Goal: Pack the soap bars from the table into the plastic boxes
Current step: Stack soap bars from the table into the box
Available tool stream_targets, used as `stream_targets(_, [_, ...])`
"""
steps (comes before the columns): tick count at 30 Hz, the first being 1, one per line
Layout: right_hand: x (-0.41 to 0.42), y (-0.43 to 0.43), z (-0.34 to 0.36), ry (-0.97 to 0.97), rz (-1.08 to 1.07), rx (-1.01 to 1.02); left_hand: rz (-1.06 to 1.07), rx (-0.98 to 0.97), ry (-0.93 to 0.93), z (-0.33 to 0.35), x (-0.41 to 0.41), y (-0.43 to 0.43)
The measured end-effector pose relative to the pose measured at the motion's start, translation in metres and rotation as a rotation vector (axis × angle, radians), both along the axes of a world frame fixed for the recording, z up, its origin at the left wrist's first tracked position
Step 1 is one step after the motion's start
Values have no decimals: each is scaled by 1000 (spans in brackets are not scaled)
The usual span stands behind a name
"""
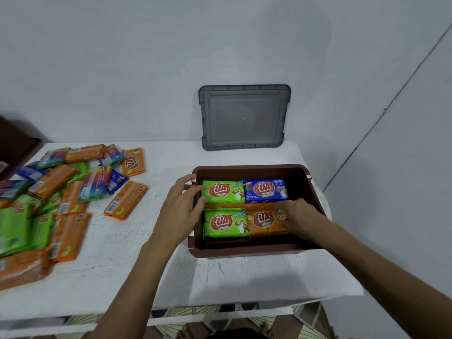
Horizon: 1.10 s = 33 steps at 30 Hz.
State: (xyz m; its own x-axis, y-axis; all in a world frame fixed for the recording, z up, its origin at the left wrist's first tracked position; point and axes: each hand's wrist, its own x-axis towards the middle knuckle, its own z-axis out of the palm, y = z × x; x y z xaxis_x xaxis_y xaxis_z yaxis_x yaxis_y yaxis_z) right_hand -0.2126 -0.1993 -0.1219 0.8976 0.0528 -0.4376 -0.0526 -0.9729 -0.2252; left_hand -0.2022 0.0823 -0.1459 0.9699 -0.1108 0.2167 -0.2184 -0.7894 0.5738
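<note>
Soap bars fill the top layer of the brown plastic box point(254, 250), which sits on the white table point(146, 277) toward its right side. Nearest the person, the right hand point(297, 217) lies inside the box, fingers curled down on the orange bar point(263, 222) at the front right; it looks pressed onto the bar rather than closed around it. Beside that bar lies a green bar point(225, 223) at the front left. The left hand point(182, 211) rests over the box's left wall, fingers spread and empty, its tips touching the edges of the green bars. Behind these sit a second green bar point(223, 192) and a blue bar point(266, 190), all four face up in a two-by-two grid, with an orange edge of a lower layer showing between the rows.

The step in hand seems to be seating the orange bar and squaring the layer. The next move probably calls for reaching left to the loose pile of bars point(56, 196), well apart from the box, picking one up and starting another layer if the depth allows; I cannot tell how much room remains.

Farther back, a grey lid point(244, 117) leans upright against the wall point(122, 57).
</note>
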Motion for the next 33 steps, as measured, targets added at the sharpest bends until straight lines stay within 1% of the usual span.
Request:
stream_targets(2, [0, 2, 4, -12, 19, -47, -15, 17, -1, 0, -1, 1])
stream_targets(4, [1, 6, 11, -50, 38, -51, -35, 37, 0, -1, -2, 3])
stream_targets(8, [4, 25, 32, -161, 33, 88, -109, 25, -22, -3, -7, 15])
stream_targets(10, [7, 43, 44, -244, 75, 125, -128, -5, -9, -4, -11, 25])
stream_targets(14, [18, 90, 57, -327, 166, 217, -72, 14, 48, -10, -19, 61])
stream_targets(18, [32, 149, 53, -418, 241, 321, 28, 54, 66, -17, -31, 113])
stream_targets(20, [38, 179, 48, -406, 277, 317, 123, 103, 86, -19, -36, 139])
stream_targets(26, [54, 268, 28, -328, 442, 206, 456, 310, 121, -30, -45, 206])
stream_targets(30, [66, 320, 5, -209, 552, 138, 580, 429, 134, -34, -43, 231])
stream_targets(33, [77, 348, -15, -105, 629, 26, 624, 475, 188, -39, -37, 243])
